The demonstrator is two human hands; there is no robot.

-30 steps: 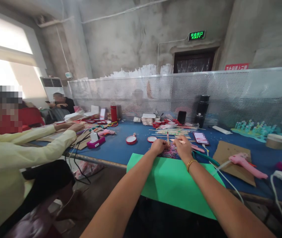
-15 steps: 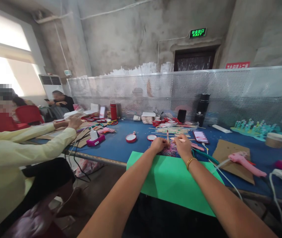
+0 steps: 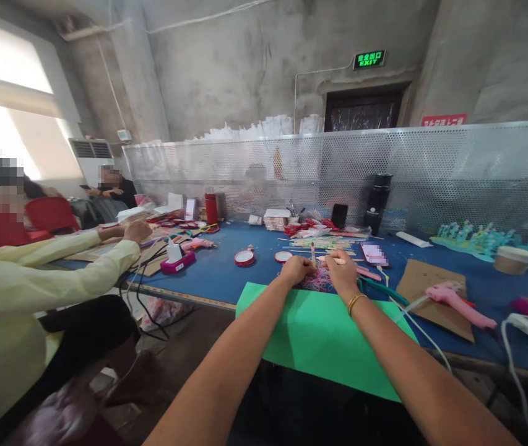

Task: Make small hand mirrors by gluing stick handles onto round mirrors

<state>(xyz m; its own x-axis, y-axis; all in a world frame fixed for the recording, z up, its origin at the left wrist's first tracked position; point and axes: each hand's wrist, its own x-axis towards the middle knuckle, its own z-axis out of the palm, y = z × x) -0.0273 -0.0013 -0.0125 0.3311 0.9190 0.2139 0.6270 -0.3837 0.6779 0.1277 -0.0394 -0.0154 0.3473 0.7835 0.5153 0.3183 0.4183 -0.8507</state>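
Observation:
My left hand (image 3: 298, 271) is closed around the lower end of a short brownish stick (image 3: 312, 250) that stands upright. Close beside it, my right hand (image 3: 345, 272) pinches a pale, pen-like stick (image 3: 337, 261) whose end points left at the upright one. Both hands hover over or rest on a tangle of pink and purple thread (image 3: 318, 280); I cannot tell which. A green sheet (image 3: 333, 347) hangs over the table edge beneath my forearms. Two round red-rimmed pieces with white faces, one a dish (image 3: 244, 257) and one a smaller dish (image 3: 283, 256), lie left of my hands.
On the right, a pink glue gun (image 3: 461, 305) rests on cardboard (image 3: 419, 279), its cable near a paper cup (image 3: 515, 259). Thin wooden sticks (image 3: 324, 243), a phone (image 3: 374, 254) and a black bottle (image 3: 379, 204) are behind. A co-worker's yellow sleeve (image 3: 82, 266) reaches in at left.
My hands keep almost the same pose, with the two sticks still close together. The whole view has shifted very slightly; no object has visibly been moved or let go.

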